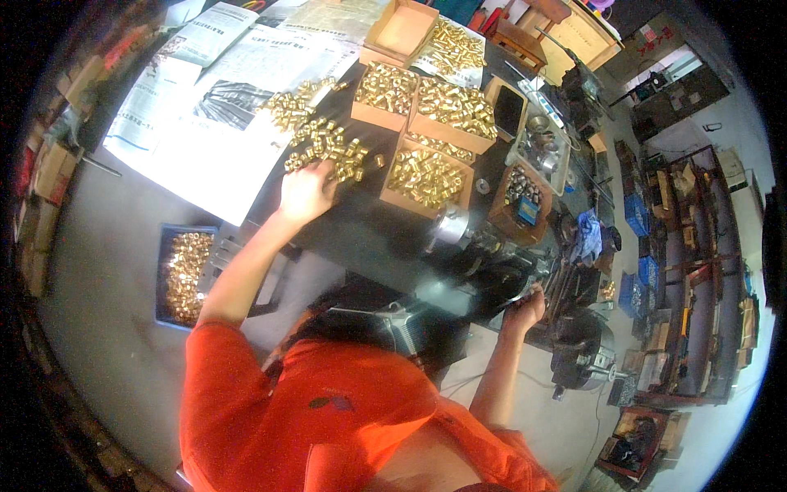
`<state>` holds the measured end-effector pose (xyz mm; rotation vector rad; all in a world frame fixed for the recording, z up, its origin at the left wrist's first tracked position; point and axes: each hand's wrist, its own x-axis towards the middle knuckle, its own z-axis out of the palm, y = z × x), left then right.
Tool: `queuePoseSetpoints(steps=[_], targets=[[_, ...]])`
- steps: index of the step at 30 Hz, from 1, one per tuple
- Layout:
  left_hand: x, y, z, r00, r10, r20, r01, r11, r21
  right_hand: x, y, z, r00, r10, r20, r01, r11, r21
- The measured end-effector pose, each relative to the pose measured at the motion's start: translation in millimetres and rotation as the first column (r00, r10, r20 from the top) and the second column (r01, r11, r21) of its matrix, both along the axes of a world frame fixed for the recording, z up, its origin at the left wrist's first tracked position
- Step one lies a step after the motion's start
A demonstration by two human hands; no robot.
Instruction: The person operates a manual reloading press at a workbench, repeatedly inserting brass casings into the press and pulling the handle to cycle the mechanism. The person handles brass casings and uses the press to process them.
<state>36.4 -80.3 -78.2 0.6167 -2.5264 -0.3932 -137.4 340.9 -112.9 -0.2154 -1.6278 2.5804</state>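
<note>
At the near edge of a loose pile of small brass fittings (pixel 328 141), my left hand (pixel 307 193) reaches in with its fingers curled down among the pieces. The fingertips are hidden, so what they pinch does not show. My right hand (pixel 525 311) is closed at the front of a small bench machine, near its dark metal parts. Whatever it grips is too small to make out. The machine's silver round chuck (pixel 452 223) lies between my two hands, beyond them on the dark bench.
Cardboard boxes of brass fittings (pixel 425 175) stand behind the chuck. Newspaper (pixel 176 160) covers the bench's left side. A blue bin (pixel 161 275) of brass pieces sits low at left. At right are a wooden box (pixel 502 220) of metal parts, a motor (pixel 582 338) and shelving (pixel 684 271).
</note>
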Motion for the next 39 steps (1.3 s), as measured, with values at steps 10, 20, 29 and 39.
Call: queuePoseSetpoints(steps=[10,20,29,39], targets=[[7,-5,12,0.963,-0.051,0.266,0.056,0.998,-0.009,5,-6,10,1.0,0.022,-0.015,-0.022,1.0,0.02],[18,19,5,0.964,-0.234,-0.126,0.262,0.756,0.6,4,0,6,0.999,0.038,0.017,-0.038,0.999,-0.019],[-34,89,73,0.723,-0.382,-0.575,0.661,0.143,0.737,15,-10,19,0.999,-0.035,0.017,0.035,0.999,-0.013],[-34,88,77,0.724,-0.411,-0.554,0.66,0.18,0.729,43,7,59,0.993,0.085,-0.085,-0.085,0.996,0.0]])
